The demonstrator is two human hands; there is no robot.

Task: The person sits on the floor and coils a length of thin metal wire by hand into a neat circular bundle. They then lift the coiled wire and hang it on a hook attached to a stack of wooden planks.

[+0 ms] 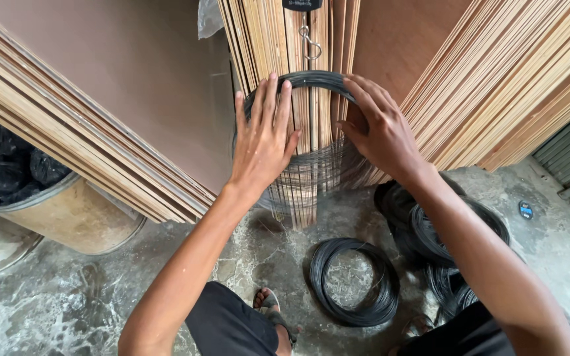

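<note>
A coil of thin dark wire (pixel 311 80) hangs from a metal hook (pixel 309 41) in front of upright plywood sheets. My left hand (pixel 264 137) lies flat against the coil's left side, fingers spread upward. My right hand (pixel 379 126) grips the coil's upper right arc, fingers curled over the strands. The lower part of the coil fans out as loose strands (pixel 311 178) between my wrists. I crouch, with a sandalled foot (pixel 273 310) below.
A second wire coil (pixel 382 300) lies on the stained concrete floor, several more coils (pixel 430 231) piled to its right. Leaning plywood stacks (pixel 87 138) flank both sides. A round drum (pixel 67 211) with black bags stands left. A small dark disc (pixel 526 209) lies at right.
</note>
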